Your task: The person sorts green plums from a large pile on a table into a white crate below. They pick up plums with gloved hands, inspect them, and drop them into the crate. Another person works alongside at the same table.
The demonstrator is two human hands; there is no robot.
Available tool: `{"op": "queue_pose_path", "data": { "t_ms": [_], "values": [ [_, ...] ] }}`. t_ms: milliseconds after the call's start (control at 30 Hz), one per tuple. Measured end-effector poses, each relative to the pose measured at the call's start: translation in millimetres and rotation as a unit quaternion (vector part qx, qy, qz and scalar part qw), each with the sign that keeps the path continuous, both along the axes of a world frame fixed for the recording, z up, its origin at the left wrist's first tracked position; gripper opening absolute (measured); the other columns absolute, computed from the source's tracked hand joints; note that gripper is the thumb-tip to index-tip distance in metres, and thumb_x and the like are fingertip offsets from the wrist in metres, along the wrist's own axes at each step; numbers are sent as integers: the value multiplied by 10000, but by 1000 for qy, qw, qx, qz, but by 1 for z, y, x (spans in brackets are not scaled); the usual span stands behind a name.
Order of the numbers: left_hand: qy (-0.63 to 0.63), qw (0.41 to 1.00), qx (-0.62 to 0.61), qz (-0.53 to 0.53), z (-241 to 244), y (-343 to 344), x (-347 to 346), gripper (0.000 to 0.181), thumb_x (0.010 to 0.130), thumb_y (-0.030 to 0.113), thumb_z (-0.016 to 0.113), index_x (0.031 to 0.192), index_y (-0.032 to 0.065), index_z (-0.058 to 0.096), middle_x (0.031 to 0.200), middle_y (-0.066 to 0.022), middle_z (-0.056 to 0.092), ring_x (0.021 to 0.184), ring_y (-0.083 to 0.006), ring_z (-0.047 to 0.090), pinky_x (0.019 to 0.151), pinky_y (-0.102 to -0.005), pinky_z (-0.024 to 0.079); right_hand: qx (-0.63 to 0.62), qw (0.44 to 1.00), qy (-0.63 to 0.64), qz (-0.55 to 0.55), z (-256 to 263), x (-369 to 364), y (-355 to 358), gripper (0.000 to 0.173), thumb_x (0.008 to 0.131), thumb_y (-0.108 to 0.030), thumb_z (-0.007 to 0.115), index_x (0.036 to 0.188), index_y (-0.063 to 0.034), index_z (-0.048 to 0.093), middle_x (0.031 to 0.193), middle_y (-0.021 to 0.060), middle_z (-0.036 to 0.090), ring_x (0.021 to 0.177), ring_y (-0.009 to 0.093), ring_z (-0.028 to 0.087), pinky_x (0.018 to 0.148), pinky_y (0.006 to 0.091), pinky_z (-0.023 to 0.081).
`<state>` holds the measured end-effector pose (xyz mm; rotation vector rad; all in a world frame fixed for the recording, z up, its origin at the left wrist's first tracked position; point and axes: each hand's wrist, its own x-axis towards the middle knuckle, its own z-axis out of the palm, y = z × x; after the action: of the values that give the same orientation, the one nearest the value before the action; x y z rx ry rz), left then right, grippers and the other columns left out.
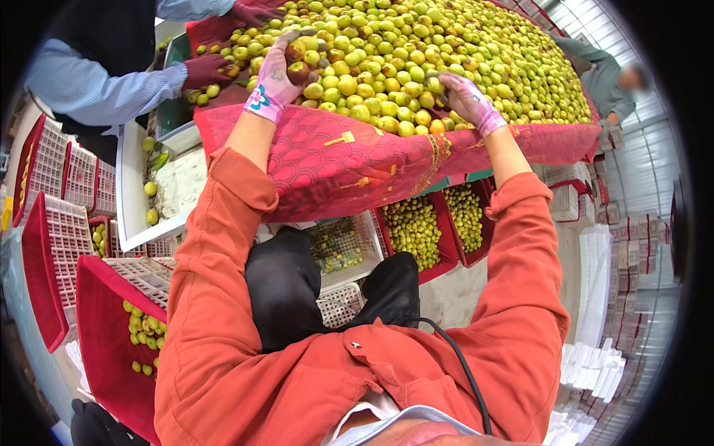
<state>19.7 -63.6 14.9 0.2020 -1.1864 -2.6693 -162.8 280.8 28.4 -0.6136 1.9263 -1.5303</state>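
A broad heap of yellow-green jujubes (379,61), some with brown patches, lies on a red patterned cloth (346,161) in front of me. My left hand (281,75), in a pink glove with dark fingertips, holds reddish-brown jujubes (298,72) at the heap's near left edge. Farther right, my right hand (466,100) wears a matching glove. Its fingers curl around a green jujube (434,85) just over the front of the heap.
At left, a co-worker's gloved hand (206,71) touches fruit beside a white-rimmed tray (125,195). Red-lined crates of jujubes (413,234) stand below the cloth, and another red-lined crate (106,334) sits at my left. Another person (599,72) is at the far right.
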Motion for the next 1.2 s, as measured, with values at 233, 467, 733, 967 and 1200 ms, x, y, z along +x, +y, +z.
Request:
{"op": "queue_pose_path", "data": {
  "t_ms": [233,467,733,967,1200],
  "values": [
    [-19,981,-60,-184,22,25,18,366,887,448,624,1102,151,628,903,-25,694,640,-107,645,439,-240,454,-261,956,-37,130,15,46,-87,404,924,-120,575,1317,-42,523,1256,48,587,1079,130,562,952,284,444],
    [-112,986,-81,-95,10,26,10,353,875,470,639,1105,202,639,906,23,673,682,-103,636,527,-271,478,-156,957,206,132,26,82,-124,462,854,-65,634,1298,-16,516,1238,84,581,1151,156,538,1035,287,394],
    [-54,996,65,1,1,-3,-2,302,914,368,567,1105,142,625,926,-81,691,676,-230,648,477,-293,460,308,880,329,148,12,29,-75,208,875,-239,602,981,-79,682,1055,97,640,923,203,611,847,324,474],
    [-24,996,85,28,-11,-9,-8,289,914,374,556,1098,157,608,900,-73,679,656,-247,640,457,-304,461,251,796,550,44,-2,-31,-140,428,906,-286,548,1301,-120,532,1276,175,559,1193,311,522,999,396,416],
    [-37,996,71,27,-4,-4,-1,318,931,378,532,1135,145,601,947,-77,689,681,-246,657,454,-318,465,353,806,475,21,-62,-105,-222,664,865,-226,532,1481,-138,299,1492,148,361,1370,303,354,1113,368,298]
  ]
}}
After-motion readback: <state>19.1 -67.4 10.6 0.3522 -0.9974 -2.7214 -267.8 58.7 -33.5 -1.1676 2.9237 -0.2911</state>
